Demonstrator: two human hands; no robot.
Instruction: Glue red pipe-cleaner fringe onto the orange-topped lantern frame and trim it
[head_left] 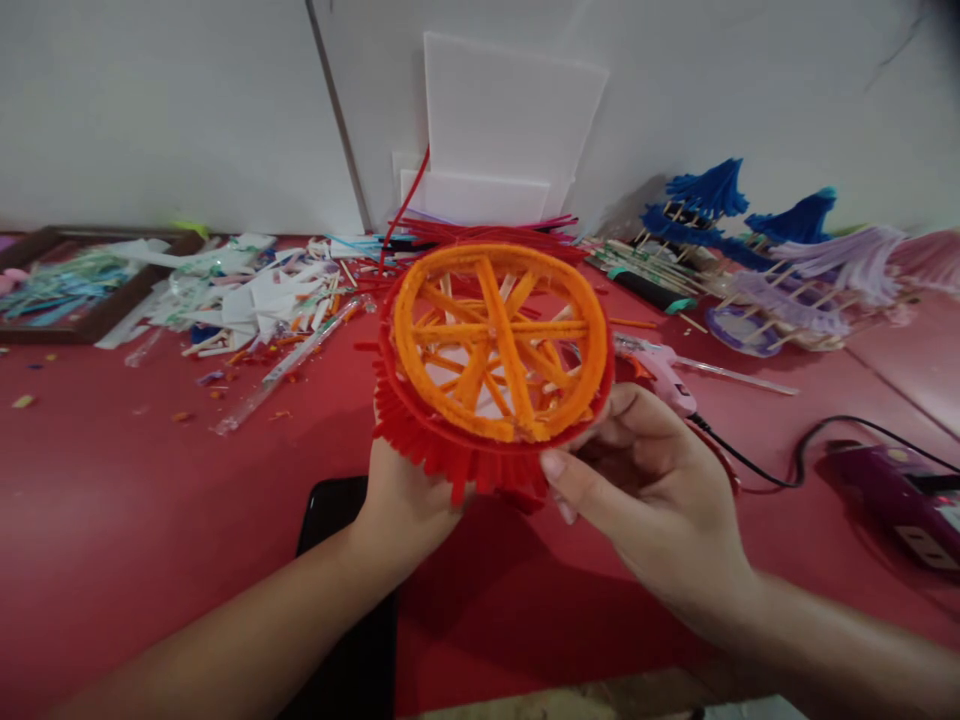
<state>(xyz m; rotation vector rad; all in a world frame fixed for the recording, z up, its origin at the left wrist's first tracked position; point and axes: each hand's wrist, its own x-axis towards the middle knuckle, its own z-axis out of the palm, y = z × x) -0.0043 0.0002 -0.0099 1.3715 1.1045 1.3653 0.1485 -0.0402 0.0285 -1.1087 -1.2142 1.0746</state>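
Forearms (262, 620) up front, 1 per side. Right hand (667, 500) pinches the orange wheel (501, 335) at its red-fringed rim. Left hand (409, 490) is under it; fingers hidden, can't tell its grip. Wheel's above the red table (150, 520), glue gun (675, 385) just beyond the right hand.

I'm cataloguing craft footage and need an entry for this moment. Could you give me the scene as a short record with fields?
Held piece: round orange-and-red piece, crossing orange bars, red fringe below
Left hand: at its underside, fingers mostly hidden
Right hand: thumb against its red edge
Tool: pink glue gun, lying beyond the right hand
Back left: mixed scraps
Back right: blue-roofed models
Surface: red table
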